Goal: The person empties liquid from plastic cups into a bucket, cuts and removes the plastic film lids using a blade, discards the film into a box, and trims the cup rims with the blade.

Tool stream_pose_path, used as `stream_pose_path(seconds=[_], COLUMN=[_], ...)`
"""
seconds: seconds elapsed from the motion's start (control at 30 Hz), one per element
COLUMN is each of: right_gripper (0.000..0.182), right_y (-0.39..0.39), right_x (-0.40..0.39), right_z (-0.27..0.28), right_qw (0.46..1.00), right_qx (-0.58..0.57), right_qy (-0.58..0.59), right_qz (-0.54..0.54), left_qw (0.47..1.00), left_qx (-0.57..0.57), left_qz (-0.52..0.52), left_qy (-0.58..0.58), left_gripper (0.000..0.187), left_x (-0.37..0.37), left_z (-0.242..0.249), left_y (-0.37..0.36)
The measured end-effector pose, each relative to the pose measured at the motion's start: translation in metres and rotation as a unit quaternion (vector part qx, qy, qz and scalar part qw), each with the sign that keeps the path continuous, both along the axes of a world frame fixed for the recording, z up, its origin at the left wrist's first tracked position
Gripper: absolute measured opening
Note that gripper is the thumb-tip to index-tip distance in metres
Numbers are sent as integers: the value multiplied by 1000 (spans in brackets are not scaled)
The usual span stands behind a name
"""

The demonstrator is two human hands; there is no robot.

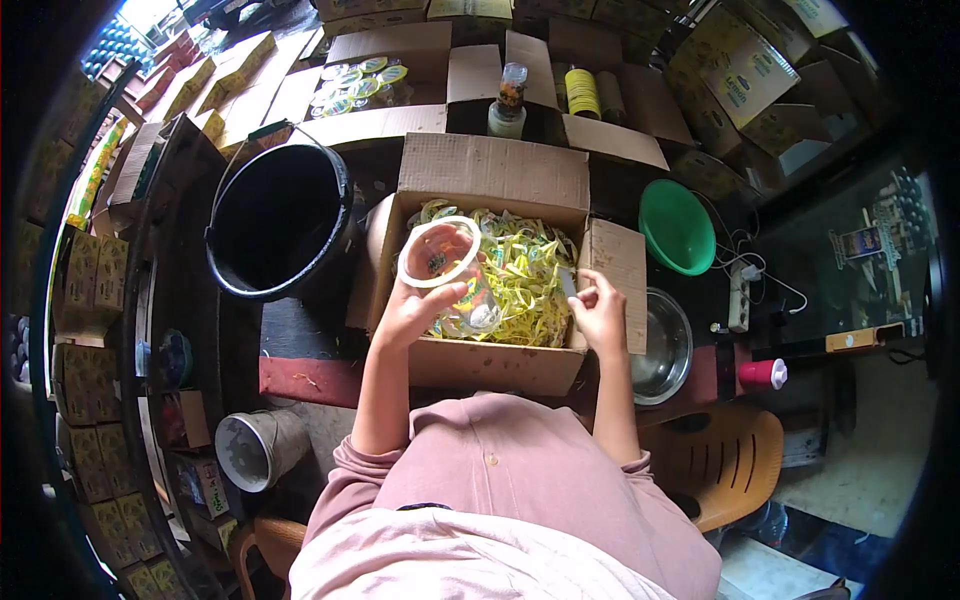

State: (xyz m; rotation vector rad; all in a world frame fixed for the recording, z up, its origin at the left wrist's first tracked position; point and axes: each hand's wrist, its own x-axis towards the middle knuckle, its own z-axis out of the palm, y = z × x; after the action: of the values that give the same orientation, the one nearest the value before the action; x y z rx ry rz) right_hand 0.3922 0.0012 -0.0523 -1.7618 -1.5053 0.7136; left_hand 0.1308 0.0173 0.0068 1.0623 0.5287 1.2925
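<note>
My left hand (408,312) is wrapped round a clear plastic cup (472,305) with a pale rim, tilted over an open cardboard box (490,362). Printed marks show on the cup's side. Yellow-green plastic strips (530,270) fill the box in a tangled heap. At the box's right side, my right hand (600,312) pinches a small flat grey piece that looks like a blade (567,283), apart from the cup.
Left of the box stands a large black bucket (225,280); a grey bucket (240,450) is lower down. A green bowl (677,228), a clear bowl (670,345) and a power strip (740,298) lie to the right. Behind are a jar (507,122) and an open carton of lids (375,122).
</note>
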Motion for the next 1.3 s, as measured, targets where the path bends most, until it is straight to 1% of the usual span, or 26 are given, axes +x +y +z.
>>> stream_pose_path(seconds=[0.07,0.17,0.27,0.3,0.33,0.37,0.47,0.5,0.53,0.63,0.73,0.77,0.87,0.9,0.93,0.97,1.0,1.03,1.07,1.13,1.2,1.23,1.27,1.3], right_gripper=[37,36,36,36,36,37,39,41,41,42,42,43,42,44,51,60,64,65,65,60,52,46,48,49], right_y=[-9,-23,-30,-32,-33,-32,-33,-33,-33,-32,-30,-29,-15,-11,-5,1,3,5,10,15,32,40,53,61], right_x=[11,20,25,25,24,25,27,28,30,34,31,28,1,-15,-30,-47,-68,-88,-103,-140,-169,-185,-201,-214], right_z=[-16,-27,-34,-31,-29,-31,-28,-28,-29,-30,-21,-16,0,5,2,4,13,28,35,60,72,81,80,87], right_qw=[998,997,996,996,996,996,990,989,990,993,985,982,991,992,983,961,937,921,895,852,864,895,917,929], right_qx=[16,12,15,15,15,5,40,36,29,8,59,49,104,123,79,66,37,16,10,-28,6,76,129,155], right_qy=[-6,-19,-20,-21,-21,-34,-97,-105,-93,-72,-147,-167,-76,18,161,250,319,343,375,462,406,340,281,218], right_qz=[-53,-79,-87,-83,-80,-86,-92,-99,-97,-89,-66,-71,-23,-3,32,95,137,186,242,245,299,278,252,255], left_qw=[999,992,991,996,996,997,996,996,994,990,966,957,958,974,984,986,982,977,971,962,943,946,948,950], left_qx=[-14,-33,-43,-28,-36,-18,45,42,54,84,179,183,178,107,77,51,25,24,14,12,-2,-15,-29,-51], left_qz=[4,-7,4,43,38,41,74,72,98,111,167,194,203,194,160,135,109,85,85,94,114,78,42,-26], left_qy=[-52,-119,-124,-69,-72,-68,-25,-31,2,14,86,111,101,39,-9,-80,-150,-191,-223,-254,-311,-313,-315,-308], left_gripper=[55,48,47,56,56,58,63,65,68,69,73,75,77,71,69,68,66,65,62,58,57,58,60,66], left_x=[1,0,0,-1,-2,-3,-6,-7,-9,-13,-17,-18,-19,-15,-14,-12,-11,-14,-17,-33,-52,-63,-74,-87], left_z=[-3,1,3,1,1,2,5,6,7,11,9,9,3,-2,-3,-6,-12,-16,-15,-15,-10,-7,-4,-17], left_y=[3,5,9,12,13,16,17,17,16,15,18,16,15,12,9,7,7,7,5,7,13,13,11,12])
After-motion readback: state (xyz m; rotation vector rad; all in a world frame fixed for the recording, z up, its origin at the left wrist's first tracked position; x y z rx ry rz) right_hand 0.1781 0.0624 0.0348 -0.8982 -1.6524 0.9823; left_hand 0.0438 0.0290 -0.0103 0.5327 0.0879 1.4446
